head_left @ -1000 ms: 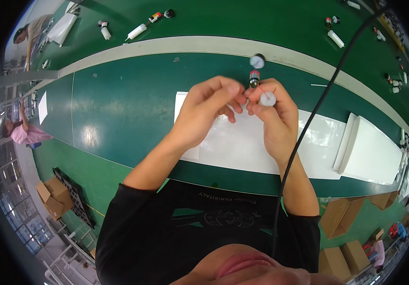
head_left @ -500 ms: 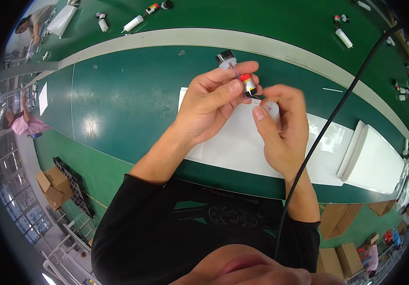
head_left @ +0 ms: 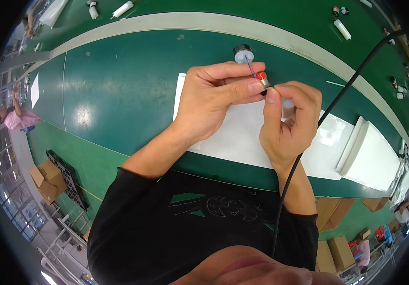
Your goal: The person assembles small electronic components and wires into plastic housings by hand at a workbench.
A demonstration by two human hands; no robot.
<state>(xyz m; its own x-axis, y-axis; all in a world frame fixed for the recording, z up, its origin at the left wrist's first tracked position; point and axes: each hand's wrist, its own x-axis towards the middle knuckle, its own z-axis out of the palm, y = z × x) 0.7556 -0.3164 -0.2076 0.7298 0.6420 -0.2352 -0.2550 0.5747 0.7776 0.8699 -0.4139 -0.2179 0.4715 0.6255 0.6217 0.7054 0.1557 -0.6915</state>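
My left hand (head_left: 209, 97) pinches a small silver cylinder with a red end (head_left: 261, 76) between thumb and fingers; it looks like a small motor. Thin coloured wires (head_left: 249, 66) run from it up to a round cap (head_left: 243, 54), black on top and translucent white beneath, which hangs past my left fingertips. My right hand (head_left: 292, 114) has thumb and forefinger closed at the cylinder's dark lower end, touching it or its lead; which one is hidden. A translucent white tube (head_left: 288, 107) rests inside the curled fingers of my right hand.
White sheets (head_left: 242, 137) lie under my hands on the green table (head_left: 119, 85), with a folded white stack (head_left: 370, 152) at right. A black cable (head_left: 351, 88) crosses beside my right forearm. Beyond a pale rail (head_left: 166, 23), white tubes (head_left: 342, 29) and similar parts lie on a green surface.
My right fingers have moved up from beside the white tube to the cylinder's lower end. Both hands have come closer together, and the cylinder and cap have shifted right.
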